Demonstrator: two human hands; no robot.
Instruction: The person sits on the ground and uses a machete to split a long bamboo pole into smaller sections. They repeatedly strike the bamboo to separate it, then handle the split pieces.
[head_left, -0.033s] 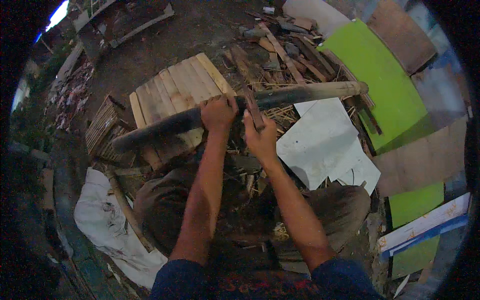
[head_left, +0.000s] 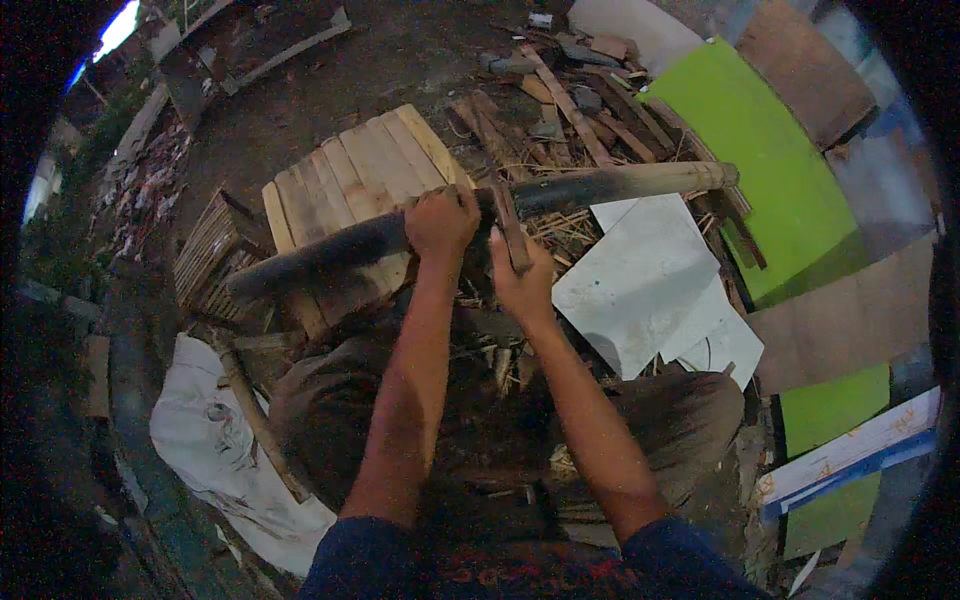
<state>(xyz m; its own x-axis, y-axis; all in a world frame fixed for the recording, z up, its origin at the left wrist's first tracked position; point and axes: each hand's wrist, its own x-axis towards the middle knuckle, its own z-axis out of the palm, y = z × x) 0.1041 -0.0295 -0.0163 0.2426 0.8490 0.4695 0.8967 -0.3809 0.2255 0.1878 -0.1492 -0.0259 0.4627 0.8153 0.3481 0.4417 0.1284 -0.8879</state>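
Note:
A long round pole (head_left: 350, 249), dark along most of its length and pale at its right end, lies crosswise in front of me. My left hand (head_left: 441, 222) is closed over its middle from above. Just to the right, my right hand (head_left: 524, 274) is closed around a narrow, dark brown flat piece (head_left: 510, 225). This piece stands out away from me and crosses the pole; whether it is wood or a rusty blade I cannot tell. Beyond the pole on the left is a slatted panel of pale wooden boards (head_left: 362, 165), partly covered by the pole.
Scrap wood (head_left: 610, 120) is heaped at the far right. White sheet pieces (head_left: 645, 280) lie right of my right hand, with a green board (head_left: 765, 165) beyond. A bundle of thin slats (head_left: 212, 255) and a white sack (head_left: 205, 430) are at the left.

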